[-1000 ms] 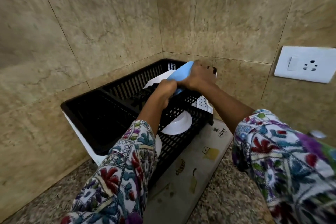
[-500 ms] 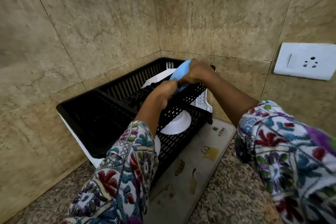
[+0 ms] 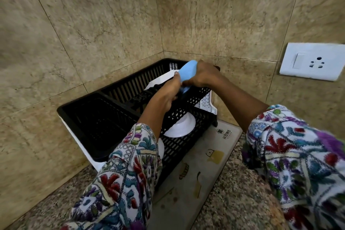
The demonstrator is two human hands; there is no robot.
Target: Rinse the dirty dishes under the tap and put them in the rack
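A black plastic dish rack (image 3: pixel 104 117) stands in the tiled corner on the counter. Over its far right part I hold a light blue plate (image 3: pixel 188 73) on edge. My right hand (image 3: pixel 203 75) grips its upper right side, and my left hand (image 3: pixel 166 93) holds its lower left edge with the fingers wrapped around it. A white plate (image 3: pixel 160 80) leans in the rack just behind the blue one. A white bowl (image 3: pixel 182 127) lies upside down in the rack's near right part. The blue plate's lower edge is hidden behind my hands.
A white perforated tray (image 3: pixel 207 102) sticks out at the rack's right end. A printed mat (image 3: pixel 201 164) lies on the speckled granite counter (image 3: pixel 233 201) in front. A white wall socket (image 3: pixel 311 61) sits on the right wall. The rack's left compartment (image 3: pixel 97 117) holds nothing visible.
Both hands have stayed at the rack with the blue plate; the plate has tipped slightly more upright and my left fingers have shifted up along its edge.
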